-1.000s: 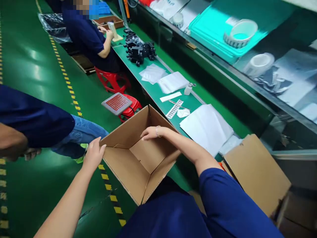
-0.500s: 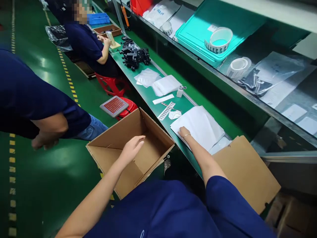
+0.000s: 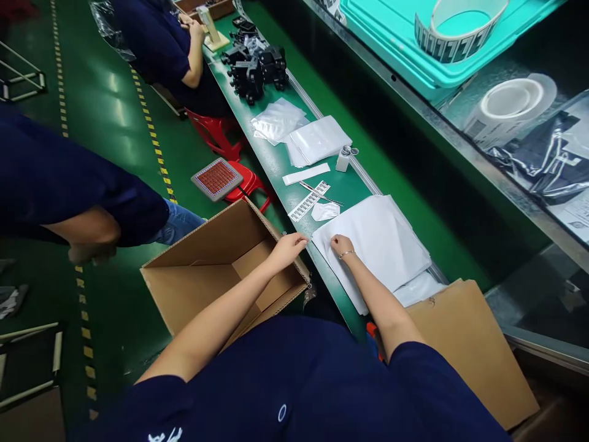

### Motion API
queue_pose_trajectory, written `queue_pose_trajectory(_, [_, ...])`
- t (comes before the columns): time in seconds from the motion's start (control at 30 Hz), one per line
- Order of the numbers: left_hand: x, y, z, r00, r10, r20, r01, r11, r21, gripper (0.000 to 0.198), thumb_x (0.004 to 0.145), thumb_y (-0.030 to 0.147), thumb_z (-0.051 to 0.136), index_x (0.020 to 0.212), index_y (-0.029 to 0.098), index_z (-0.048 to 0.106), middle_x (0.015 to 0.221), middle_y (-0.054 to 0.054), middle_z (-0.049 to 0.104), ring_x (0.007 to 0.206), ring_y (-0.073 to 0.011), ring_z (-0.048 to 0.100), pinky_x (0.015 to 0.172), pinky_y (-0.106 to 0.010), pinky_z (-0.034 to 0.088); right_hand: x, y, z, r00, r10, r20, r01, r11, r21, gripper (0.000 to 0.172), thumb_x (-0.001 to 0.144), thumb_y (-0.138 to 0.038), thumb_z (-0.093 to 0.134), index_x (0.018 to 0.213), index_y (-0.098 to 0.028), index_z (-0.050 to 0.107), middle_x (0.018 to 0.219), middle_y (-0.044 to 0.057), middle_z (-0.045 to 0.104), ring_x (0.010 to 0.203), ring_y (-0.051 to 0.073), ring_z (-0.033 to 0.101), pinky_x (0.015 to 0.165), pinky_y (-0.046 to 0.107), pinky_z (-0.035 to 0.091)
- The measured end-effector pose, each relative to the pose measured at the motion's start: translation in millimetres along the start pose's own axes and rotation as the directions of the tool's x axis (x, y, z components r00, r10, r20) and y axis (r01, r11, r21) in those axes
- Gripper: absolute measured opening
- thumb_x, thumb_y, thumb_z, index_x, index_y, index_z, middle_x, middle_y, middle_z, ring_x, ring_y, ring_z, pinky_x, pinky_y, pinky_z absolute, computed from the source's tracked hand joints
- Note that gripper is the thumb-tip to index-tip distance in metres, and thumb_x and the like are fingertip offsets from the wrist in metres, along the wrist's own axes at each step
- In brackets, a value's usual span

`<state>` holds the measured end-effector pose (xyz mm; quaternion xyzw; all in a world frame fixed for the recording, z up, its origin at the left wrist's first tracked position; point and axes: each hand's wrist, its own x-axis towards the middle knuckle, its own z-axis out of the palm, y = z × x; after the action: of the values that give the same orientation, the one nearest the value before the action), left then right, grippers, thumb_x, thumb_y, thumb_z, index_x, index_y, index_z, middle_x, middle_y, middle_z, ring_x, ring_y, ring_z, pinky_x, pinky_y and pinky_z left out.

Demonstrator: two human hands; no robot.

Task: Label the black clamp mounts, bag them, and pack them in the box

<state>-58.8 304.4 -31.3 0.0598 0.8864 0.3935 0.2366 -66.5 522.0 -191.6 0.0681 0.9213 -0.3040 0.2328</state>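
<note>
A stack of white, thin sheets or flat bags [image 3: 381, 245] lies on the green bench in front of me. My right hand [image 3: 341, 245] rests on the stack's near left part, its fingers curled closed against the top sheet. My left hand [image 3: 289, 248] reaches over the right rim of an open cardboard box [image 3: 184, 288], fingertips pinched together close to the stack's left corner. Whether anything is between those fingertips is too small to tell. The box stands tilted in view beside the bench, and the part of its inside that shows is bare cardboard.
A label strip [image 3: 306, 205], tweezers, a crumpled white piece [image 3: 326, 212] and a small bottle [image 3: 343, 158] lie beyond the stack. A brown cardboard piece [image 3: 473, 350] is at right. A shelf with a teal lid [image 3: 414, 55] overhangs. One person stands left; another sits farther along.
My left hand has moved right, from above the box's inside to the stack's left corner, its fingers closing. My right hand stays on the stack. The view has shifted.
</note>
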Motion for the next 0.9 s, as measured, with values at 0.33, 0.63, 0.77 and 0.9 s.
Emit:
queue_pose_trajectory(0.33, [80.0,8.7,69.0,0.968,-0.166,0.191,0.143,0.982,0.126,0.027,0.092,0.033,0.06,0.11,0.014,0.061,0.11,-0.007,0.064,0.096,-0.0199,0.064,0.083,-0.04,0.055,-4.3,30.1,-12.6,0.997,-0.075,-0.026,0.079,0.952,0.294,0.022,0.092,-0.034,0.06,0.096,-0.013,0.064,0.091,0.003,0.066,0.077,0.014,0.064,0.07,0.031,0.055])
queue_pose_trajectory(0.63, [91.0,17.6,90.8,0.955,-0.194,0.223,0.17,0.978,0.123,0.026,0.092,0.033,0.06,0.11,0.014,0.061,0.111,-0.007,0.064,0.098,-0.0204,0.063,0.085,-0.041,0.054,-10.1,37.1,-15.2,0.997,-0.081,-0.017,0.081,0.9,0.428,0.022,0.092,-0.035,0.061,0.09,-0.013,0.063,0.084,0.001,0.064,0.071,0.012,0.061,0.067,0.029,0.053])
queue_pose_trajectory(0.77, [90.4,20.6,92.6,0.947,-0.233,0.222,0.214,0.971,0.106,0.028,0.092,0.034,0.059,0.112,0.015,0.06,0.113,-0.008,0.063,0.098,-0.0204,0.063,0.085,-0.041,0.054,-10.8,38.0,-15.4,0.997,-0.077,-0.005,0.071,0.877,0.476,0.021,0.092,-0.034,0.061,0.09,-0.013,0.063,0.085,0.001,0.064,0.072,0.012,0.061,0.067,0.029,0.053])
queue_pose_trajectory(0.9, [91.6,17.6,91.0,0.926,-0.302,0.229,0.292,0.953,0.074,0.03,0.092,0.034,0.059,0.114,0.015,0.059,0.114,-0.008,0.063,0.098,-0.0204,0.063,0.084,-0.041,0.055,-11.3,38.7,-15.2,0.998,-0.057,0.005,0.046,0.849,0.527,0.021,0.092,-0.034,0.061,0.09,-0.013,0.063,0.083,0.0,0.064,0.07,0.012,0.061,0.066,0.028,0.053])
